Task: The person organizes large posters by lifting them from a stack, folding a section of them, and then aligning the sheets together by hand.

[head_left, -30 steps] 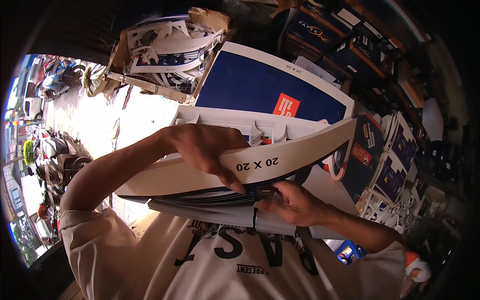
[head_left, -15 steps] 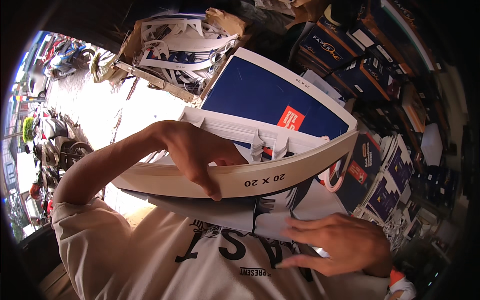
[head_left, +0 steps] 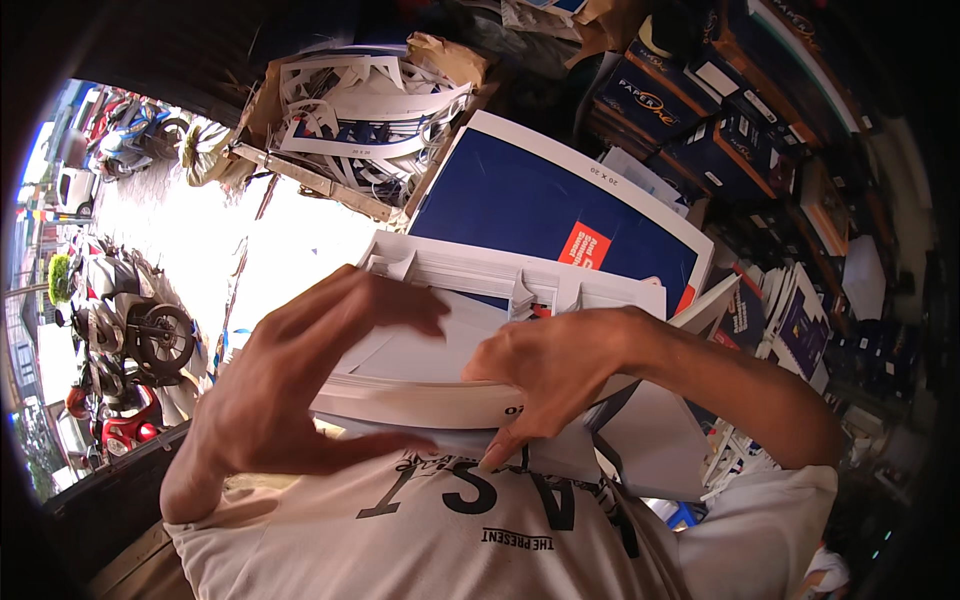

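Observation:
In front of my chest lies a thick stack of cut white paper sheets [head_left: 400, 402], its near border bent in a curve. My right hand [head_left: 570, 365] grips that border, fingers inside and thumb over the outer side. At the stack's left end my left hand [head_left: 265, 405] has its fingers and thumb spread apart; it does not appear to grip anything. Inside the stack show upright folded paper flaps [head_left: 520, 297] and a flat white surface [head_left: 430, 335]. Beyond it lies a dark blue printed sheet [head_left: 490, 200] with a white border and a red patch.
A carton [head_left: 310, 175] full of paper offcuts stands beyond, left of the blue sheet. Dark blue boxes [head_left: 640, 95] are piled at the far right, with printed sheets [head_left: 800, 320] nearer. Motorcycles [head_left: 140, 330] are parked along the left.
My left hand has let go of the near border and moved lower, fingers spread. My right hand has come up from the lower right and taken hold of the border.

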The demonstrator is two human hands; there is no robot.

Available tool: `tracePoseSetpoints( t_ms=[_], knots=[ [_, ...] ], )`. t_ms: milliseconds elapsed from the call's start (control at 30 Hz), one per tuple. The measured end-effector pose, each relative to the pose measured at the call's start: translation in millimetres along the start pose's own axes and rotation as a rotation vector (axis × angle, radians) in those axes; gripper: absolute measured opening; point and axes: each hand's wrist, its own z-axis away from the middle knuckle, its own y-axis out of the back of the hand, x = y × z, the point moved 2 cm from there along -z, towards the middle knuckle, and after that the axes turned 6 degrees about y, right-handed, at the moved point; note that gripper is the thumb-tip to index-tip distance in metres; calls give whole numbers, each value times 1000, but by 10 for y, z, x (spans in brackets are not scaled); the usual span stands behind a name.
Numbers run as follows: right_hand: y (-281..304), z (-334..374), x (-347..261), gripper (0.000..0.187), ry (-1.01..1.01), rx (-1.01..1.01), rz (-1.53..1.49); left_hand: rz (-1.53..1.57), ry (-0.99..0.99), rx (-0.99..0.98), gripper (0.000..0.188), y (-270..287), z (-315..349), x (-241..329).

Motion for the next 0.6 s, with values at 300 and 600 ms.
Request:
tracePoseSetpoints(
  t_ms=[300,600],
  knots=[
    [430,137,301,66,-190,172,-210,-417,23,85,48,-787,380,-84],
    [576,232,149,53,-299,253,-271,-482,-66,436,40,-1300,303,-325]
  ],
)
